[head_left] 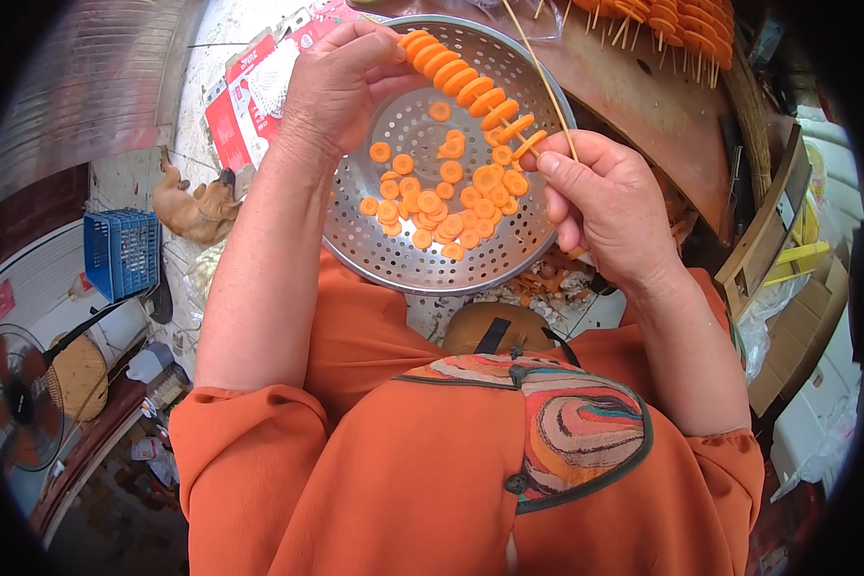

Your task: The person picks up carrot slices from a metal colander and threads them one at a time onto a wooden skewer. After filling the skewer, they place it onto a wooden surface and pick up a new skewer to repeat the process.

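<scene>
Both hands are clamped on one piece of work above the colander [374, 254]: left hand [341, 86] grips the far end of the threaded carrot row [461, 82], and right hand [610, 202] pinches the bamboo skewer [543, 86] at the nearest slice. The stick is partly filled (about a dozen slices on). A heap of loose slices [442, 206] waits at the colander's centre, and finished skewers [677, 24] lie beyond its far-right rim.

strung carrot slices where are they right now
In the head view, upper centre: the strung carrot slices stretch between the left hand and right hand, above the perforated metal bowl.
</scene>
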### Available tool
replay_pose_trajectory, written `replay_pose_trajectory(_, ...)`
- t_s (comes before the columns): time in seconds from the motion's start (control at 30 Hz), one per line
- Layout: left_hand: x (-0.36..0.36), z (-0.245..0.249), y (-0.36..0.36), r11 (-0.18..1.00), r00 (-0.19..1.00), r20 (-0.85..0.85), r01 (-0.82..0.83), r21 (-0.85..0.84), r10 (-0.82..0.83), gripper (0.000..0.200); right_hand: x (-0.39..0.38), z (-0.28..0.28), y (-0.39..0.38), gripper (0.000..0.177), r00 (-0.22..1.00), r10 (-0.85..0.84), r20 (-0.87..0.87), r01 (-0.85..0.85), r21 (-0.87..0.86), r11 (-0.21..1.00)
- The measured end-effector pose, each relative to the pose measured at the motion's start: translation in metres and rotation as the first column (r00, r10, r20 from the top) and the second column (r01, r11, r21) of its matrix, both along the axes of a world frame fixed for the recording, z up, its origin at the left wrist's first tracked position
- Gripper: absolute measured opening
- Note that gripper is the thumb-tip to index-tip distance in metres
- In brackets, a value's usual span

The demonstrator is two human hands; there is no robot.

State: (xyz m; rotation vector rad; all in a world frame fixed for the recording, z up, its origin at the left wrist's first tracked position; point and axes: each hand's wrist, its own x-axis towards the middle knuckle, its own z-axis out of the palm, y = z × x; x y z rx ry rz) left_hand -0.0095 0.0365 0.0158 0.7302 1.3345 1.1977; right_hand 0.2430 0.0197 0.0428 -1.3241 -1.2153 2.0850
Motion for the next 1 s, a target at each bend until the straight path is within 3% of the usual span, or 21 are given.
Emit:
replay_pose_trajectory(0.3, -0.012, -0.018, 0.007, 1.000, 0.999, 0.043, 0.018, 0.004, -0.018, 0.015, -0.002, 0.000, 0.001, 0.020, 1.000, -0.004, 0.001, 0.004, 0.000, 1.000)
replay_pose_trajectory(0.4, -0.015, -0.020, 0.005, 0.999, 0.998, 0.045, -0.043, 0.012, 0.042, 0.012, -0.001, -0.003, 0.002, 0.021, 0.999, -0.033, -0.028, 0.033, -0.004, 0.999)
replay_pose_trajectory(0.47, -0.026, -0.036, 0.002, 0.998, 0.925, -0.379, -0.032, -0.050, 0.010, 0.010, -0.001, -0.004, 0.002, 0.021, 0.998, -0.047, -0.038, 0.047, -0.006, 0.999)
replay_pose_trajectory(0.5, -0.030, -0.048, -0.002, 0.998, 0.926, -0.377, -0.032, -0.052, 0.010, 0.010, -0.001, -0.004, 0.002, 0.021, 0.999, -0.033, -0.024, 0.033, -0.005, 0.999)
replay_pose_trajectory(0.53, -0.029, -0.055, -0.007, 0.965, 0.767, -0.599, 0.102, -0.241, -0.231, 0.010, -0.002, -0.004, 0.001, 0.022, 1.000, -0.019, -0.010, 0.019, -0.004, 1.000)
replay_pose_trajectory(0.57, -0.029, -0.061, -0.009, 0.878, 0.516, -0.718, 0.171, -0.448, -0.467, 0.010, -0.003, -0.005, 0.001, 0.022, 1.000, -0.020, -0.008, 0.020, -0.005, 1.000)
replay_pose_trajectory(0.67, -0.018, -0.082, -0.029, 0.657, 0.081, -0.664, 0.279, -0.701, -0.743, 0.018, -0.004, -0.006, 0.000, 0.023, 1.000, 0.011, 0.009, -0.011, -0.010, 1.000)
replay_pose_trajectory(0.7, -0.016, -0.088, -0.032, 0.655, 0.080, -0.663, 0.281, -0.701, -0.744, 0.018, -0.005, -0.006, 0.000, 0.023, 1.000, 0.016, 0.005, -0.016, -0.013, 1.000)
replay_pose_trajectory(0.77, -0.004, -0.086, -0.038, 0.598, -0.107, -0.634, 0.241, -0.764, -0.766, 0.020, -0.005, -0.005, 0.000, 0.022, 1.000, 0.021, 0.001, -0.021, -0.015, 1.000)
replay_pose_trajectory(0.87, -0.004, -0.096, -0.043, 0.680, -0.110, -0.718, 0.251, -0.689, -0.687, 0.012, -0.006, -0.005, 0.000, 0.022, 1.000, 0.024, 0.006, -0.024, -0.025, 0.999)
replay_pose_trajectory(1.0, -0.004, -0.100, -0.042, 0.685, -0.135, -0.733, 0.276, -0.674, -0.667, 0.012, -0.005, -0.005, -0.001, 0.022, 0.999, 0.038, 0.009, -0.038, -0.026, 0.999)
